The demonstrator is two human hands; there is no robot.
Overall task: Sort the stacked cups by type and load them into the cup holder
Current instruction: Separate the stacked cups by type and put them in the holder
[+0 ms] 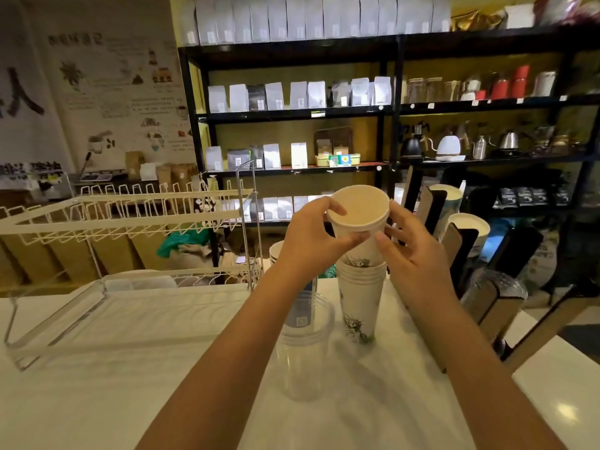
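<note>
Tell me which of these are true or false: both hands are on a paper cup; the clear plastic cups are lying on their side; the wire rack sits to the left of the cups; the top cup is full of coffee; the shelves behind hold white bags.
1. Both hands are on a paper cup. True: the left hand and right hand both grip the top paper cup.
2. The clear plastic cups are lying on their side. False: they stand upright on the counter.
3. The wire rack sits left of the cups. True.
4. The top cup is full of coffee. False: it looks empty inside.
5. The shelves hold white bags. True.
</note>
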